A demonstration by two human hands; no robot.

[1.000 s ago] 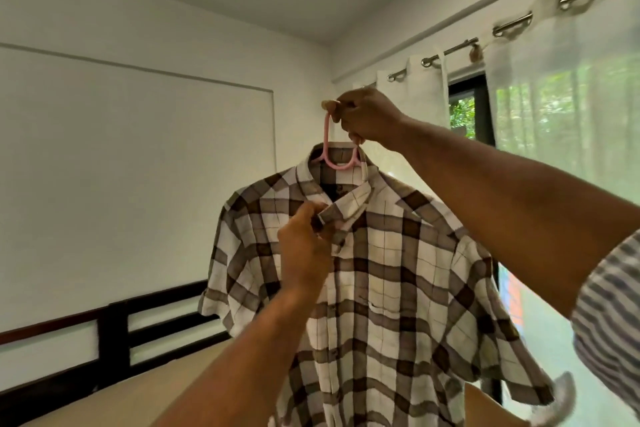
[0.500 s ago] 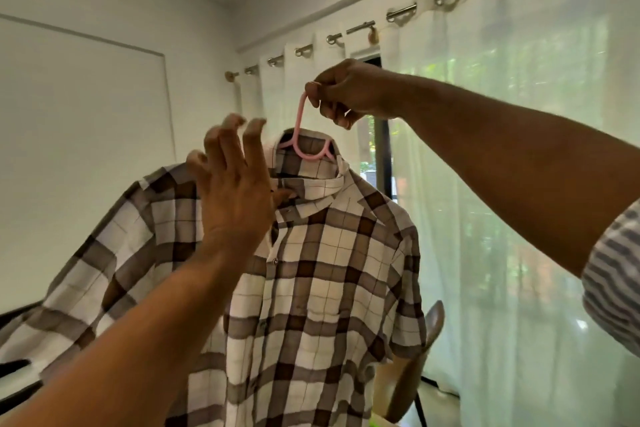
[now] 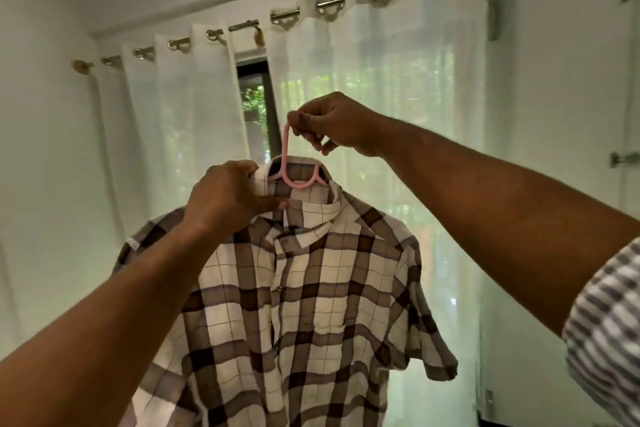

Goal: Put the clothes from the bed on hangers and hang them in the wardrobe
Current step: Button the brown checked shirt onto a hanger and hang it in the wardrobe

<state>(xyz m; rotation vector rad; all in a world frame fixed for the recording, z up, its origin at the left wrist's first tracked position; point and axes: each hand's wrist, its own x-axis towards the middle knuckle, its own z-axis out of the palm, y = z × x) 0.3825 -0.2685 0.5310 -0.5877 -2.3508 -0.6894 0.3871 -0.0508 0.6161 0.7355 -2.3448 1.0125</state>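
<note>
**Inspector:** State the item and where it is.

**Assistant:** A brown-and-white plaid shirt (image 3: 298, 305), short-sleeved, hangs on a pink hanger (image 3: 290, 166) held in mid-air in front of the curtains. Nothing carries it but the hands. The front faces the camera and looks buttoned at the placket; the collar stands up around the hanger's neck.

**Inspector:** Right hand?

**Assistant:** The right hand (image 3: 332, 125) is closed, fingers pinched on the top of the hanger's hook, above the collar. The hook's end is hidden in the grip.

**Inspector:** Left hand?

**Assistant:** The left hand (image 3: 228, 194) is closed on the shirt's collar at its left edge, thumb laid along the collar band just below the hanger.

**Inspector:** Surroundings?

**Assistant:** A striped sleeve (image 3: 606, 329) covers the right upper arm at the right edge. Behind the shirt, sheer white curtains (image 3: 398, 97) hang from a metal rod (image 3: 329, 3); a dark window frame (image 3: 258, 100) shows in the gap between them, with greenery outside.
</note>
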